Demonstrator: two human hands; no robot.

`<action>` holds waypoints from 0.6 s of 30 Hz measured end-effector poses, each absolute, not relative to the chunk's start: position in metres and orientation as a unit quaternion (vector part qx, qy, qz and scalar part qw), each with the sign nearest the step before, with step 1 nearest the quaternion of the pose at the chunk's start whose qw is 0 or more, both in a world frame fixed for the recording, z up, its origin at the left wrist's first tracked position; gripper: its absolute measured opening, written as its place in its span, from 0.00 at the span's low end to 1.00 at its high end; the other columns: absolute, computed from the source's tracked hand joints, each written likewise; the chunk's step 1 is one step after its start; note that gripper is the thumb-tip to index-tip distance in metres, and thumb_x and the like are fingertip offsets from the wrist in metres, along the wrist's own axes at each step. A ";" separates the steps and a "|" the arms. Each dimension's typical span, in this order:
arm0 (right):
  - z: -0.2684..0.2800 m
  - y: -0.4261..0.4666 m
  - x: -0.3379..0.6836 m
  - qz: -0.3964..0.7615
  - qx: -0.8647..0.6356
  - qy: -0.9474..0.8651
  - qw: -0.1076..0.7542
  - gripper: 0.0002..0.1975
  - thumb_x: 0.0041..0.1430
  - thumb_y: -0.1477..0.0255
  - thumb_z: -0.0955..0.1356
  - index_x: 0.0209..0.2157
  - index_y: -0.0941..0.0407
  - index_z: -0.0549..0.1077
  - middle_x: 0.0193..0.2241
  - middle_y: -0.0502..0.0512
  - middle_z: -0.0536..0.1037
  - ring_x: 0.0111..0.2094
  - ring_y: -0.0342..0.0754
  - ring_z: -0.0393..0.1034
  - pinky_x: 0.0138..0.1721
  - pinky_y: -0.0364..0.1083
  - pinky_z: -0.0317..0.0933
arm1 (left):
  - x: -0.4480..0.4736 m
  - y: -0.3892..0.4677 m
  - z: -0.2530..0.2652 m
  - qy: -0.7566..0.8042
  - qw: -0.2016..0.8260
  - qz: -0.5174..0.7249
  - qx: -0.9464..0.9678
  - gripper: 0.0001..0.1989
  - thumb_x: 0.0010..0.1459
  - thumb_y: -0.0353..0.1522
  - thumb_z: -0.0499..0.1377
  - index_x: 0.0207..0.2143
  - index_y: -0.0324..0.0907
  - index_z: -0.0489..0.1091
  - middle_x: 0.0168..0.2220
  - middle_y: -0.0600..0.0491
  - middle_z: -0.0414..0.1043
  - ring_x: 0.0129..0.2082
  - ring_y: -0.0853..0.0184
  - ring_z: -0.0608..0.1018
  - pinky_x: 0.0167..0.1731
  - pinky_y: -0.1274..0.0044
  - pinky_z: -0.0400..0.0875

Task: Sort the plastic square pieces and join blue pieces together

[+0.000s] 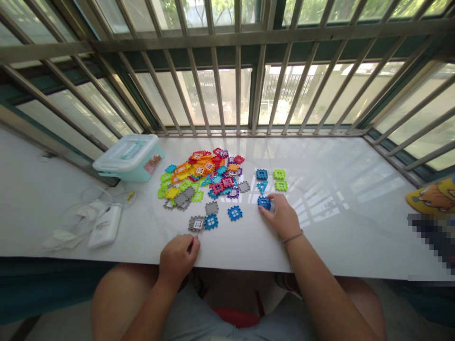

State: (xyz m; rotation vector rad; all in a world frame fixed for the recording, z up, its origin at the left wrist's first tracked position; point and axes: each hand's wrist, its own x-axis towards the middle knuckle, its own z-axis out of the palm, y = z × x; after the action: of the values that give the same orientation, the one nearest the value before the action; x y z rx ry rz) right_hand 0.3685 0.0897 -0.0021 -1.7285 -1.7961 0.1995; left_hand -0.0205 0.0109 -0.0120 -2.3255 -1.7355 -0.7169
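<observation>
Blue tile: seemingly being placed; next wants careful alignment.
Right hand: my fingertips pinch it.
Left hand: curled closed, nothing visibly held, by table's front edge.

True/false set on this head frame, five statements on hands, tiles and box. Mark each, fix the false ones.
1. The right hand has its fingers on a blue window tile. True.
2. The left hand is on top of the tile pile. False: it is at the table's near edge, with its fingers curled.
3. A blue triangular piece lies between a darker blue tile and the tile at the right hand. True.
4. The teal box has its lid off. False: the white lid is on.
5. Two lime-green tiles lie to the right of the triangular piece, as seen in the picture. True.
</observation>
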 end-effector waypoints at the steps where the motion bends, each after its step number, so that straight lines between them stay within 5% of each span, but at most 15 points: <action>1: -0.002 0.090 0.369 0.075 -0.656 -0.682 0.315 0.20 0.68 0.53 0.69 0.52 0.52 0.72 0.51 0.59 0.79 0.50 0.57 0.78 0.43 0.51 0.72 | -0.020 0.011 -0.012 -0.578 0.077 -0.240 -0.776 0.19 0.73 0.33 0.58 0.25 0.46 0.64 0.25 0.55 0.68 0.28 0.64 0.70 0.33 0.69 0.60; 18: -0.002 0.090 0.369 0.076 -0.651 -0.676 0.337 0.19 0.70 0.53 0.69 0.52 0.53 0.72 0.50 0.60 0.77 0.45 0.55 0.76 0.42 0.51 0.70 | -0.022 0.008 -0.012 -0.558 0.069 -0.271 -0.781 0.17 0.73 0.31 0.58 0.28 0.46 0.63 0.26 0.55 0.67 0.28 0.63 0.71 0.33 0.68 0.63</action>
State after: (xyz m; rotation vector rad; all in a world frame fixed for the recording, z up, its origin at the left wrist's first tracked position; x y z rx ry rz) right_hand 0.3694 0.0901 -0.0019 -1.6968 -1.7611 0.1982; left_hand -0.0221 0.0085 -0.0124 -2.3517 -1.6792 -0.8171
